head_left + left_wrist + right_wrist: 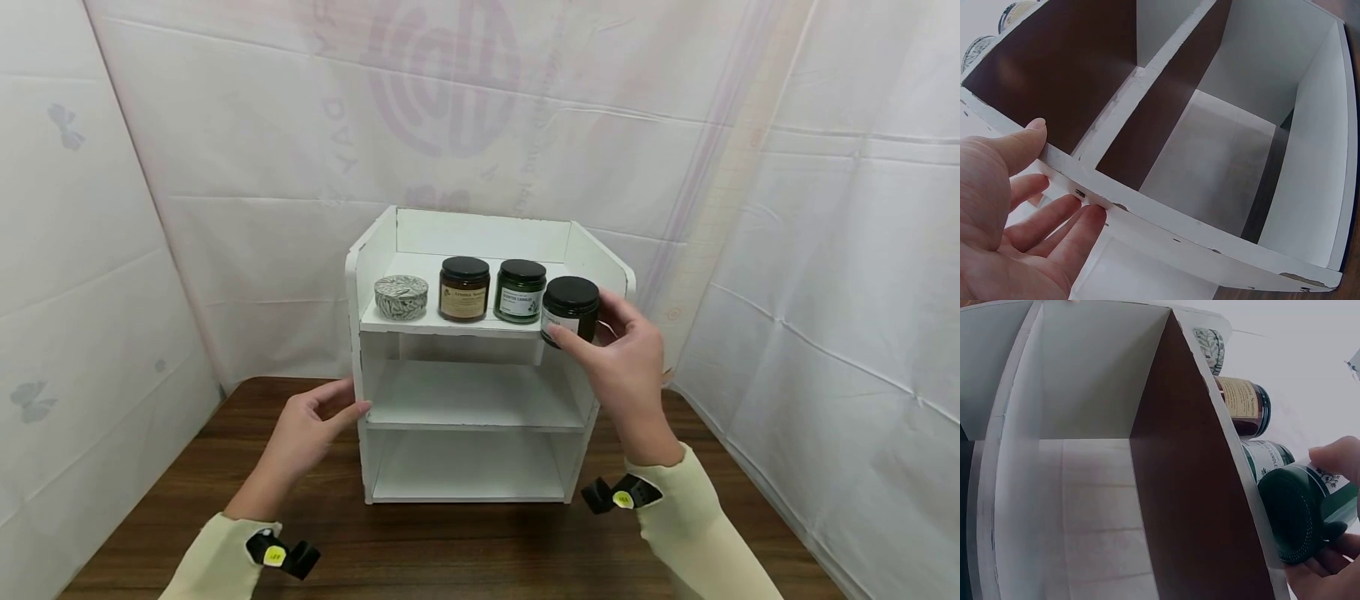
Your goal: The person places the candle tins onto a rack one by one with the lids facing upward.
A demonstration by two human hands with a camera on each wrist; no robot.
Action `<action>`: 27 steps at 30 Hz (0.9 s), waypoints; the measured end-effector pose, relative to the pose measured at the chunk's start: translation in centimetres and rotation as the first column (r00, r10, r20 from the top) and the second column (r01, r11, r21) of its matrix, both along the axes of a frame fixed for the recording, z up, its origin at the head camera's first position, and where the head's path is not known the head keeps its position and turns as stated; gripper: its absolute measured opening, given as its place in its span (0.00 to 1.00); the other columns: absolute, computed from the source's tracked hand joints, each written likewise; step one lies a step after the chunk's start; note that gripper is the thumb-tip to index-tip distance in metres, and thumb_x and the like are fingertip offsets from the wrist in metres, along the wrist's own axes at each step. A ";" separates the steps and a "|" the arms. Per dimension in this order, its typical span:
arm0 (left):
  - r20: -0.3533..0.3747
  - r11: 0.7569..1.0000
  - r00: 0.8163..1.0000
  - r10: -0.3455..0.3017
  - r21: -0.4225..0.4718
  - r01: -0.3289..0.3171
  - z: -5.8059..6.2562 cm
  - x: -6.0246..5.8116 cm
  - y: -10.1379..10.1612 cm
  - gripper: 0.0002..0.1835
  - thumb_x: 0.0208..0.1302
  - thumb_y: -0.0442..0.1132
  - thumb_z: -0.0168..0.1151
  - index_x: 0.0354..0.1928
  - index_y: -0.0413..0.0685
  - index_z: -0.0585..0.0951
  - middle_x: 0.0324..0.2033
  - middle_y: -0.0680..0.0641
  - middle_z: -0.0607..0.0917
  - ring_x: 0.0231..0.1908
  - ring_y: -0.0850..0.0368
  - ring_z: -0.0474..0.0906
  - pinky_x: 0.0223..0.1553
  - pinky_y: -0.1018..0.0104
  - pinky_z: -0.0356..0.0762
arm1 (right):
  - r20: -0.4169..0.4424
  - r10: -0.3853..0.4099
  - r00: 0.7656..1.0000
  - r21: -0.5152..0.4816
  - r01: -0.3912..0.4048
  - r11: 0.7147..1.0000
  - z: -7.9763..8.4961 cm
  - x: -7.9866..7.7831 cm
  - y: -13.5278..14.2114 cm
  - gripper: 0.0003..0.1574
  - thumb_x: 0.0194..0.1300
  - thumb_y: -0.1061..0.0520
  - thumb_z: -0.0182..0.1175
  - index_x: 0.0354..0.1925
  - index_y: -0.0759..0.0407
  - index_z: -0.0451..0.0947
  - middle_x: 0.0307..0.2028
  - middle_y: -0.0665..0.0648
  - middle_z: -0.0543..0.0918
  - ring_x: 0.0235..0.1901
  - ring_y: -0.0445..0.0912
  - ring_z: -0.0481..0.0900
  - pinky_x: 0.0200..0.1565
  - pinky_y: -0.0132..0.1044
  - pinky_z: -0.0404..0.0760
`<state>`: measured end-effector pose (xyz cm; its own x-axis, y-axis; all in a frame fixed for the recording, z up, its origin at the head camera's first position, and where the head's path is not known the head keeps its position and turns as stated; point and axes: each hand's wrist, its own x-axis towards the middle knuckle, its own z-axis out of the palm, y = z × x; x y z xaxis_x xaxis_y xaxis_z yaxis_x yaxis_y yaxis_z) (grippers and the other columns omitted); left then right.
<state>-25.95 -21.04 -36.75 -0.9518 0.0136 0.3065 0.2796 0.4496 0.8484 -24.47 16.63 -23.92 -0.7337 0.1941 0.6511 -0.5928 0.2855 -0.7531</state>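
Note:
A white three-tier shelf unit (472, 507) stands on a wooden table. My right hand (628, 371) holds a dark green candle jar (572, 293) with a black lid, thumb across its label, at the right front edge of the top tier. In the right wrist view the bottom of this jar shows, tilted toward the camera. My left hand (306, 429) grips the unit's left side panel (358, 367), thumb at the front edge and fingers against the outer face. Beside the held jar stand a green candle jar (520, 304), an amber candle jar (464, 302) and a leaf-patterned tin (401, 307).
The middle shelf (472, 400) and bottom shelf (468, 475) lie below the jars. Raised side walls and a back board (480, 237) frame the top tier. Brown tabletop (450, 550) extends in front. White sheets (262, 150) hang behind and on both sides.

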 end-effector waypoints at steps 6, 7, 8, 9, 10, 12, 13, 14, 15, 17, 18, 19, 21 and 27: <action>0.000 1.000 1.000 0.000 -0.008 0.000 0.1 0.0 0.0 0.34 0.68 0.56 0.69 0.69 0.46 0.77 0.61 0.42 0.84 0.51 0.71 0.78 0.46 0.75 0.80 | 0.036 -0.069 0.997 0.051 0.067 0.996 0.5 -0.1 0.0 0.43 0.50 0.52 0.83 0.64 0.57 0.80 0.54 0.55 0.87 0.50 0.44 0.85 0.49 0.24 0.81; 0.000 1.000 1.000 0.001 -0.009 -0.001 0.1 0.0 0.0 0.34 0.67 0.56 0.69 0.69 0.46 0.77 0.61 0.42 0.84 0.51 0.70 0.78 0.46 0.76 0.80 | 0.039 -0.078 0.996 0.060 0.075 0.995 0.6 -0.2 0.0 0.43 0.51 0.52 0.83 0.64 0.57 0.80 0.54 0.55 0.87 0.50 0.45 0.85 0.49 0.24 0.81; 0.000 1.000 1.000 0.001 -0.009 -0.001 0.1 0.0 0.0 0.34 0.67 0.56 0.69 0.69 0.46 0.77 0.61 0.42 0.84 0.51 0.70 0.78 0.46 0.76 0.80 | 0.042 -0.084 0.996 0.068 0.081 0.994 0.7 -0.2 0.0 0.44 0.51 0.52 0.82 0.65 0.58 0.79 0.55 0.55 0.87 0.51 0.45 0.85 0.49 0.24 0.81; -0.002 1.000 1.000 0.001 -0.009 -0.001 0.1 0.0 0.0 0.34 0.67 0.56 0.69 0.69 0.46 0.77 0.61 0.42 0.84 0.51 0.70 0.78 0.46 0.76 0.80 | 0.043 -0.094 0.995 0.079 0.090 0.993 0.7 -0.2 0.0 0.44 0.52 0.52 0.82 0.65 0.58 0.79 0.56 0.55 0.87 0.52 0.45 0.85 0.50 0.24 0.81; -0.004 1.000 1.000 0.000 -0.008 0.000 0.1 0.0 0.0 0.34 0.67 0.56 0.69 0.69 0.46 0.77 0.61 0.42 0.84 0.51 0.71 0.78 0.46 0.76 0.80 | 0.044 -0.105 0.993 0.092 0.101 0.991 0.8 -0.3 0.0 0.44 0.52 0.52 0.82 0.65 0.58 0.79 0.56 0.56 0.87 0.52 0.45 0.85 0.50 0.24 0.82; -0.011 1.000 1.000 -0.006 -0.008 0.006 0.1 -0.1 0.0 0.33 0.68 0.55 0.69 0.69 0.45 0.77 0.60 0.41 0.84 0.50 0.71 0.79 0.46 0.76 0.80 | 0.042 -0.136 0.990 0.130 0.130 0.983 0.9 -0.3 0.0 0.43 0.54 0.51 0.81 0.65 0.58 0.79 0.55 0.56 0.87 0.51 0.46 0.86 0.48 0.24 0.81; -0.013 1.000 1.000 -0.009 -0.003 0.009 0.1 -0.1 0.0 0.33 0.68 0.55 0.69 0.69 0.45 0.77 0.60 0.41 0.84 0.50 0.71 0.79 0.45 0.75 0.80 | 0.040 -0.158 0.987 0.156 0.150 0.976 1.0 -0.3 0.0 0.42 0.54 0.51 0.80 0.65 0.58 0.79 0.55 0.57 0.87 0.51 0.46 0.86 0.48 0.23 0.81; -0.016 1.000 1.000 -0.011 0.000 0.011 0.1 -0.1 0.0 0.33 0.68 0.54 0.69 0.68 0.45 0.77 0.60 0.40 0.85 0.49 0.72 0.80 0.45 0.75 0.81 | 0.039 -0.179 0.983 0.181 0.169 0.969 1.0 -0.3 -0.1 0.42 0.55 0.50 0.80 0.66 0.58 0.78 0.55 0.57 0.87 0.50 0.46 0.86 0.47 0.22 0.80; -0.017 1.000 1.000 -0.013 0.005 0.013 0.1 -0.1 0.0 0.33 0.68 0.54 0.69 0.68 0.45 0.78 0.59 0.40 0.85 0.49 0.72 0.80 0.45 0.75 0.81 | 0.036 -0.200 0.979 0.206 0.188 0.960 1.1 -0.3 -0.2 0.41 0.56 0.50 0.79 0.65 0.58 0.78 0.55 0.58 0.87 0.50 0.47 0.86 0.46 0.22 0.79; -0.016 1.000 1.000 -0.018 0.008 0.018 0.1 -0.1 0.0 0.32 0.68 0.53 0.69 0.68 0.44 0.78 0.59 0.40 0.85 0.48 0.71 0.81 0.45 0.75 0.81 | 0.030 -0.242 0.970 0.254 0.227 0.940 1.2 -0.3 -0.4 0.40 0.58 0.49 0.78 0.66 0.58 0.78 0.53 0.59 0.88 0.46 0.48 0.85 0.43 0.23 0.77; -0.014 1.000 1.000 -0.021 0.009 0.021 0.1 -0.1 0.0 0.32 0.68 0.52 0.69 0.68 0.44 0.78 0.59 0.39 0.85 0.48 0.71 0.81 0.45 0.74 0.81 | 0.025 -0.263 0.964 0.277 0.247 0.929 1.3 -0.4 -0.4 0.40 0.59 0.49 0.77 0.66 0.59 0.78 0.52 0.59 0.88 0.45 0.48 0.84 0.42 0.25 0.76; -0.011 1.000 1.000 -0.017 0.010 0.017 0.1 -0.1 0.1 0.31 0.68 0.53 0.69 0.68 0.45 0.78 0.58 0.40 0.85 0.48 0.71 0.81 0.44 0.74 0.81 | 0.021 -0.279 0.960 0.297 0.260 0.919 1.3 -0.4 -0.5 0.39 0.60 0.49 0.77 0.66 0.60 0.78 0.51 0.60 0.88 0.43 0.49 0.84 0.41 0.26 0.75; -0.008 1.000 1.000 -0.014 0.005 0.014 0.1 -0.1 0.0 0.31 0.68 0.53 0.69 0.68 0.45 0.78 0.58 0.40 0.85 0.48 0.70 0.81 0.44 0.74 0.81 | 0.012 -0.301 0.954 0.330 0.280 0.901 1.4 -0.4 -0.6 0.39 0.62 0.49 0.75 0.66 0.61 0.77 0.47 0.61 0.88 0.39 0.50 0.81 0.40 0.31 0.74; 0.002 1.000 1.000 -0.008 -0.004 0.008 0.0 -0.1 0.0 0.32 0.68 0.54 0.69 0.68 0.45 0.78 0.59 0.40 0.85 0.49 0.70 0.81 0.45 0.74 0.81 | 0.026 -0.328 0.944 0.392 0.292 0.872 1.6 -0.3 -0.9 0.33 0.67 0.50 0.71 0.64 0.64 0.76 0.45 0.64 0.87 0.38 0.54 0.78 0.40 0.42 0.74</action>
